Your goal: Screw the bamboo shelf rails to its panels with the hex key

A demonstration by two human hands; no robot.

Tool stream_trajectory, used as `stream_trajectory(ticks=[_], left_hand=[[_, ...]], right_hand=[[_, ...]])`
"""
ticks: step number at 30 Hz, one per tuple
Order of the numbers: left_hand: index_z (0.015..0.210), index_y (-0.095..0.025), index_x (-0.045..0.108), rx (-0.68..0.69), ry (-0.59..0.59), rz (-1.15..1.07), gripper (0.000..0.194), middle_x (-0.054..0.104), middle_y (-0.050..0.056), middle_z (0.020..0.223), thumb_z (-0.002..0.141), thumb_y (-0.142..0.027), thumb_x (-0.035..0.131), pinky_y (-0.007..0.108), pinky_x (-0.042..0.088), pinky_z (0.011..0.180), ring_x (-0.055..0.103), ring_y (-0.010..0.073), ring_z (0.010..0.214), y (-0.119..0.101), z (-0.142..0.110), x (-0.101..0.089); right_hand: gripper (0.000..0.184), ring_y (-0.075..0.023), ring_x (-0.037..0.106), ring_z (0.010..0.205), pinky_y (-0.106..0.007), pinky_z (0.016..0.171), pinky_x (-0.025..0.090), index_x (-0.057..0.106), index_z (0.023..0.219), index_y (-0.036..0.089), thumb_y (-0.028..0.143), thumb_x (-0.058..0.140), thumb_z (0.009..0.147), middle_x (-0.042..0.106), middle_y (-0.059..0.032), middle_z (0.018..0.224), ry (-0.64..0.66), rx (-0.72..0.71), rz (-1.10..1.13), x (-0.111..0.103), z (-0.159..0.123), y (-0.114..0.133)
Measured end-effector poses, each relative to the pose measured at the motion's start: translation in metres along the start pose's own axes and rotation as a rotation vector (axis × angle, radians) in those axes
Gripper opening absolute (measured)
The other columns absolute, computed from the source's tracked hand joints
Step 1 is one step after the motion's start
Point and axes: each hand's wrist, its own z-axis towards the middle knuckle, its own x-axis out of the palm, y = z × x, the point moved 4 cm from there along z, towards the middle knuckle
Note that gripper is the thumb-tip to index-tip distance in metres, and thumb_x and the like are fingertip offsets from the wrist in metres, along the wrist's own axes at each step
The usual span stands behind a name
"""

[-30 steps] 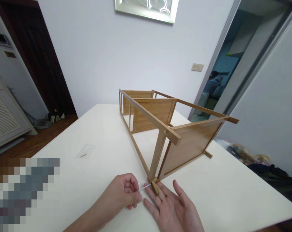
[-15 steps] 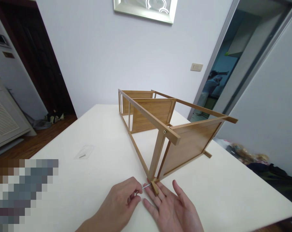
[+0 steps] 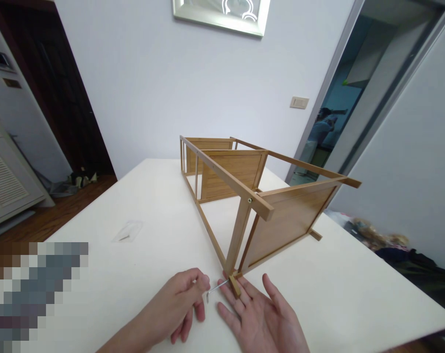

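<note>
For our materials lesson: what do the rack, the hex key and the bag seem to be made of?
Rack: wood or bamboo, probably clear-finished; tan panels show grain and slight sheen.
Hex key: probably bare or plated steel, being thin and silvery.
Bag: likely clear, smooth plastic film, since the table shows through.

Left hand bent, right hand palm up

The left forearm slants in from eight o'clock; its hand is loosely curled, lower fingers drooping toward six. Whether the upper fingertips pinch is hard to tell. The right hand is spread, fingers aimed between ten and eleven, thumb apart toward eleven.
</note>
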Motion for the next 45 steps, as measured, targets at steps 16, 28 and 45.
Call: stream_trajectory(ticks=[16, 28, 45], left_hand=[[0.082, -0.016, 0.055, -0.014, 0.162, -0.358, 0.045, 0.066, 0.003, 0.068, 0.076, -0.059, 0.067, 0.020, 0.044, 0.043, 0.060, 0.0104, 0.046, -0.003, -0.002, 0.010], [0.071, -0.015, 0.055, 0.057, 0.079, -0.330, 0.038, 0.062, -0.001, 0.060, 0.072, -0.048, 0.074, 0.018, 0.037, 0.041, 0.055, 0.0083, 0.043, 0.001, 0.006, 0.008], [0.079, -0.017, 0.054, 0.029, 0.091, -0.298, 0.037, 0.064, 0.000, 0.057, 0.071, -0.049, 0.071, 0.017, 0.038, 0.034, 0.055, 0.0098, 0.036, -0.003, 0.004, 0.010]], right_hand=[[0.035, -0.0282, 0.046, 0.131, -0.046, 0.113, 0.028, 0.068, 0.099, 0.011, 0.039, 0.072, 0.079, 0.065, -0.0150, 0.123, 0.037, 0.021, 0.015, -0.002, 0.002, 0.000], [0.037, -0.0289, 0.042, 0.135, -0.046, 0.114, 0.027, 0.068, 0.100, 0.010, 0.038, 0.074, 0.077, 0.064, -0.0152, 0.126, 0.028, 0.016, 0.023, 0.002, 0.001, 0.000], [0.038, -0.0298, 0.038, 0.139, -0.047, 0.114, 0.027, 0.069, 0.098, 0.012, 0.040, 0.077, 0.074, 0.064, -0.0146, 0.127, 0.023, 0.031, -0.018, 0.000, 0.000, 0.002]])
